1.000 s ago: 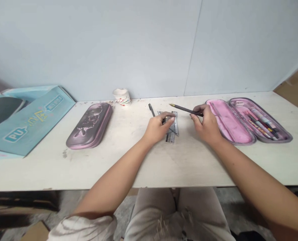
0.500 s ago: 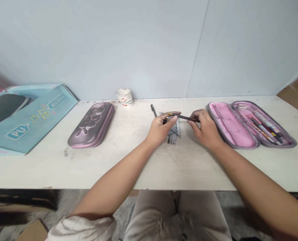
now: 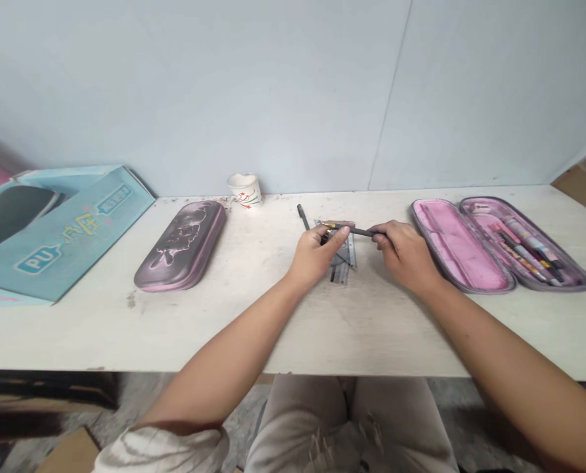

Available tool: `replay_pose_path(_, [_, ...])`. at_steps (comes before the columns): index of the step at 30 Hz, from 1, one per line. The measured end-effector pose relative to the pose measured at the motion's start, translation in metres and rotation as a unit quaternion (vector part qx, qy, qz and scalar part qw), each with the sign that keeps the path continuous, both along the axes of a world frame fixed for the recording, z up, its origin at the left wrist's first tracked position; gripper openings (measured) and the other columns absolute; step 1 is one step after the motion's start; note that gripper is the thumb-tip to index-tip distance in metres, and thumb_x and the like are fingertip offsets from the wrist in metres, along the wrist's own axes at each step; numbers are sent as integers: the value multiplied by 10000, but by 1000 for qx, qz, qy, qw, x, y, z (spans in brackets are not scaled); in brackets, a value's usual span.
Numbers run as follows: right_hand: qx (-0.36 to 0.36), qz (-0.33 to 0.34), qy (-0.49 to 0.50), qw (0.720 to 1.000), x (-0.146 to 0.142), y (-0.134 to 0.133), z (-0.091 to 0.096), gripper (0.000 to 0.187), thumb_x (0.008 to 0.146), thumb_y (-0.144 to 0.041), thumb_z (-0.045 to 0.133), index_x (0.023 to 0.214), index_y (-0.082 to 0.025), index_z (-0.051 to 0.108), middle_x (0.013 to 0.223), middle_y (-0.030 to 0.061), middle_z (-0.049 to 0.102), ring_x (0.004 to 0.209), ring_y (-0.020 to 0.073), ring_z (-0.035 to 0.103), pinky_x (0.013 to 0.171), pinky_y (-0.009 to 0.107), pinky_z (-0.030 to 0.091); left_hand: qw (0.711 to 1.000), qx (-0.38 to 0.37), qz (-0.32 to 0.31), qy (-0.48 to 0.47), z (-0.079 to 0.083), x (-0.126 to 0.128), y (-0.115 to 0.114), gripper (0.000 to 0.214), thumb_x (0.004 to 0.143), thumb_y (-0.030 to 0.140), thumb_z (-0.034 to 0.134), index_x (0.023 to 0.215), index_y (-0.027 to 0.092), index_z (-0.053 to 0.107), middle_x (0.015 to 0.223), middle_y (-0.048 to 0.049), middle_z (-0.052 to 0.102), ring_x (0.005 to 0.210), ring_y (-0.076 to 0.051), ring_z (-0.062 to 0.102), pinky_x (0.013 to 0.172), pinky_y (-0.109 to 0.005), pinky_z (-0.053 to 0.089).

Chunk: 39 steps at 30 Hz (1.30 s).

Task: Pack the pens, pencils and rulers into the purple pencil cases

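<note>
The right hand had brought the pen across to the left hand, both gripping it above the ruler.

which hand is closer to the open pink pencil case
Right. The right hand, holding a pencil, is just beside the open pink pencil case. The left hand is farther away, on the far side of the right hand.

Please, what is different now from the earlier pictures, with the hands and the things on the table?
At first only the right hand held the dark pen. Now the left hand has also taken its gold tip, and the right hand keeps the other end. The clear ruler, closed pencil case and open pencil case stayed in place.
</note>
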State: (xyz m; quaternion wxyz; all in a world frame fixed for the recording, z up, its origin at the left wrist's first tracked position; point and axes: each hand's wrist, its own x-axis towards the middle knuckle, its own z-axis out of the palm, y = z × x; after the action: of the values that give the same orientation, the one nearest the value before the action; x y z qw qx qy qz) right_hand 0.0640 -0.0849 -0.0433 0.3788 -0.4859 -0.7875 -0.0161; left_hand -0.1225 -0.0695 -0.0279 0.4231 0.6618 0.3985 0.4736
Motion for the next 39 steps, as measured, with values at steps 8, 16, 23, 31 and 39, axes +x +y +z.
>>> replay_pose_path(8, [59, -54, 19, 997, 8, 1, 3, 221, 898, -279, 386, 943, -198, 587, 899, 70, 618, 883, 217, 535, 810, 367, 386, 991, 38, 44, 124, -3, -9, 6, 553, 728, 142, 548, 1243, 186, 354, 666, 59, 446, 558, -68, 414, 578, -201, 370])
replay_pose_path(16, [61, -57, -17, 996, 9, 1, 1, 218, 888, -261, 397, 957, -212, 598, 922, 71, 606, 904, 228, 519, 811, 389, 384, 925, 118, 91, 350, -4, -9, 1, 668, 739, 165, 498, 1341, 191, 209, 867, -44, 588, 718, -164, 578, 637, -274, 435])
replay_pose_path(23, [72, -38, -44, 996, 4, 1, -1, 198, 879, -243, 407, 925, -207, 596, 911, 67, 603, 884, 221, 515, 814, 371, 374, 875, 213, 49, 433, -3, -4, -6, 706, 763, 199, 500, 1381, 132, 166, 1096, -140, 552, 978, -255, 543, 773, -355, 452])
replay_pose_path(31, [91, -75, 36, 992, 12, 2, 4, 214, 895, -282, 386, 926, -213, 586, 894, 64, 605, 880, 214, 515, 831, 372, 366, 913, 254, 95, 304, -4, -13, 9, 248, 890, 301, 366, 1028, 147, 503, 1050, -110, 517, 1033, -206, 457, 936, -373, 371])
replay_pose_path(39, [96, -82, 36, 991, 11, 3, 2, 194, 867, -233, 420, 817, -191, 603, 763, 55, 617, 817, 217, 532, 846, 379, 367, 900, 288, 121, 305, -3, -9, 8, 121, 865, 221, 416, 871, 195, 534, 1014, -66, 570, 1078, -199, 433, 963, -375, 320])
